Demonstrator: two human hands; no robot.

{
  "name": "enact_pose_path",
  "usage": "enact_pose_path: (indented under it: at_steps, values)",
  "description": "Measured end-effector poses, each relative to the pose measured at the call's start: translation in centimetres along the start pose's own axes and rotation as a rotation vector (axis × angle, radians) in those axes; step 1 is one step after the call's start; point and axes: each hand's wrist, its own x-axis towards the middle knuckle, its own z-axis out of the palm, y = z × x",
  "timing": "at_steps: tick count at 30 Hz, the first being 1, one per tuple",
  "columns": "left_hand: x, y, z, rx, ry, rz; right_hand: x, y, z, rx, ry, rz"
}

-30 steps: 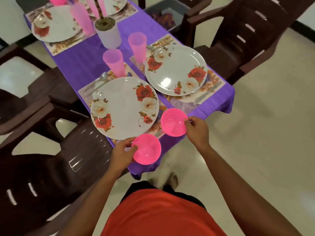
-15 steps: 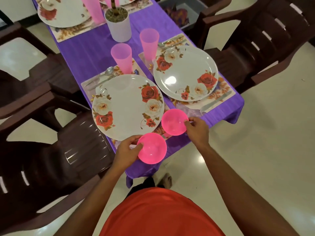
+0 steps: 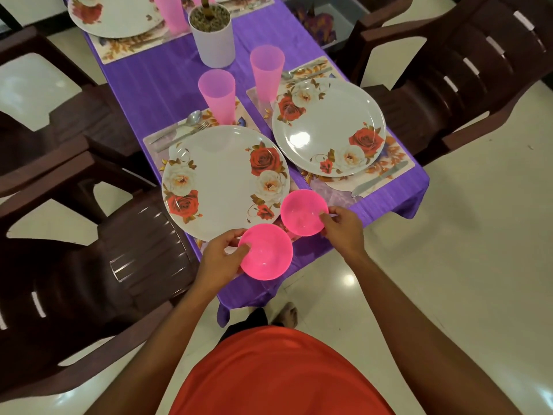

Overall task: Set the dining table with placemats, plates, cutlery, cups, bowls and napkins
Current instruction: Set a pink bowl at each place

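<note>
Both hands are busy here, each on a little round bowl in glossy, see-through hot-pink plastic. The left hand (image 3: 220,256) pinches the rim of the near bowl (image 3: 266,253), thumb on the inside edge and fingers curled underneath. That one is at the near end of the counter, just off the rim of the left plate (image 3: 224,181). The right hand (image 3: 341,227) pinches the rim of the second bowl (image 3: 303,212) the same way, and that bowl sits in the gap between the near edges of the two plates. Can't tell whether either bowl is resting down or held just above the cloth. The plates are big, round, shiny white things with red and cream roses printed on them, and the right plate (image 3: 327,127) has a glare spot on it. Each one lies on a rectangular floral placemat (image 3: 161,139) over a purple tablecloth (image 3: 167,85) with a fine streaky weave. Two tall, tapered, frosted pink cups (image 3: 217,95) stand behind the plates. A metal spoon and fork (image 3: 191,118) lie by the left plate, and a knife (image 3: 378,178) lies beside the right one. Further back is a plain white cylinder pot (image 3: 212,34) filled with gravelly stuff. Dark brown slatted plastic chairs (image 3: 119,250) stand on both sides, on a glossy pale tiled floor (image 3: 449,265).
</note>
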Motion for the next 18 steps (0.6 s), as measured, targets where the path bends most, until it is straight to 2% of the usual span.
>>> enact_pose_path:
  at_steps: [6, 12, 18]
  values:
    - [-0.5, 1.4, 0.7, -0.06, 0.01, 0.017, -0.7, -0.3, -0.6, -0.022, -0.061, -0.001]
    - [0.0, 3.2, 2.9, -0.176, -0.024, -0.02, -1.6, 0.1, -2.6, -0.015, 0.071, -0.009]
    - [0.8, 5.8, 7.2, -0.206, -0.081, -0.003, -3.9, -1.1, -5.9, 0.259, 0.056, -0.099]
